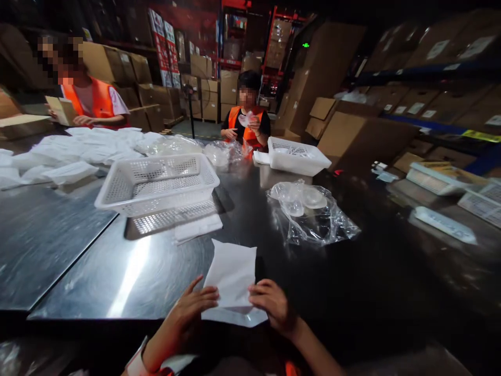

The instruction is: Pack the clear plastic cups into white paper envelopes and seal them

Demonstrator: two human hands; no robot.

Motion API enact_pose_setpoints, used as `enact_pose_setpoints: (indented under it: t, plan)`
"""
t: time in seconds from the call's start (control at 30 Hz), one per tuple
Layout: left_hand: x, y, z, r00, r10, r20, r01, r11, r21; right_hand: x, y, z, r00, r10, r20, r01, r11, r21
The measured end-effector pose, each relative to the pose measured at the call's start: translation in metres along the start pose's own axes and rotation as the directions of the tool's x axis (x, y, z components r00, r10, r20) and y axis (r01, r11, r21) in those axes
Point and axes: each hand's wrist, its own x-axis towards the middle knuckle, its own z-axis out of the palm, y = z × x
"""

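A flat white pouch [233, 271] lies near the table's front edge, its wide, shiny flap turned toward me. My left hand [188, 308] grips the pouch's left side, one finger raised off it. On the opposite side, my right hand [274, 305] holds the edge, fingertips on top. Both thumbs are mostly hidden. Beyond the pouch sits a white perforated basket [156, 201], with folded white pouches [199, 228] by its front. To the right, clear rounded plastic pieces [299, 198] rest on a crumpled clear bag [324, 224].
Many white packets [78, 151] are piled at the back left. A second white basket [299, 159] stands near a seated co-worker in an orange vest [235, 122]. Another co-worker [94, 99] handles a carton at left. A long white package [444, 224] lies at right.
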Motion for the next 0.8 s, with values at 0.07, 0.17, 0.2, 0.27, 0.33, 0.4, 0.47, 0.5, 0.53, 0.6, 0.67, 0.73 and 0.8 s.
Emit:
enact_pose_setpoints:
  t: [0.07,0.17,0.2,0.27,0.33,0.4,0.47,0.5,0.53,0.6,0.67,0.73,0.8]
  plan:
    - [0.006,0.007,0.002,0.994,-0.045,-0.103,0.037,0.997,-0.072,-0.004,-0.004,0.003,0.977,0.199,-0.073,-0.19,0.975,0.111]
    - [0.023,0.023,0.005,0.924,-0.309,-0.226,0.284,0.949,-0.138,-0.005,-0.016,0.012,0.798,0.582,-0.153,-0.52,0.795,0.311]
    - [0.03,0.027,0.006,0.872,-0.417,-0.255,0.39,0.908,-0.153,-0.004,-0.02,0.016,0.707,0.683,-0.183,-0.597,0.715,0.365]
    - [0.041,0.034,0.01,0.74,-0.591,-0.321,0.564,0.805,-0.181,0.001,-0.029,0.027,0.527,0.809,-0.263,-0.689,0.587,0.425]
    - [0.049,0.036,0.015,0.631,-0.681,-0.371,0.663,0.722,-0.198,0.008,-0.034,0.038,0.4,0.842,-0.362,-0.731,0.532,0.427]
    - [0.052,0.035,0.018,0.58,-0.715,-0.39,0.707,0.68,-0.195,0.013,-0.037,0.047,0.335,0.831,-0.443,-0.755,0.518,0.401]
    - [0.053,0.032,0.02,0.565,-0.723,-0.398,0.727,0.664,-0.175,0.015,-0.037,0.053,0.315,0.817,-0.483,-0.78,0.513,0.359]
    - [0.053,0.031,0.019,0.56,-0.723,-0.405,0.734,0.66,-0.163,0.015,-0.037,0.055,0.314,0.813,-0.491,-0.794,0.508,0.334]
    - [0.053,0.03,0.019,0.557,-0.723,-0.409,0.739,0.656,-0.155,0.014,-0.037,0.057,0.32,0.808,-0.494,-0.806,0.507,0.307]
    - [0.052,0.029,0.017,0.556,-0.724,-0.409,0.745,0.652,-0.142,0.012,-0.037,0.058,0.345,0.801,-0.49,-0.82,0.511,0.259]
    - [0.053,0.028,0.015,0.561,-0.726,-0.397,0.748,0.651,-0.132,0.011,-0.037,0.058,0.352,0.796,-0.492,-0.827,0.511,0.235]
    - [0.053,0.029,0.014,0.564,-0.733,-0.38,0.754,0.645,-0.125,0.011,-0.038,0.057,0.348,0.793,-0.501,-0.833,0.507,0.224]
    - [0.054,0.03,0.014,0.559,-0.743,-0.367,0.762,0.636,-0.127,0.012,-0.038,0.057,0.344,0.791,-0.505,-0.838,0.502,0.215]
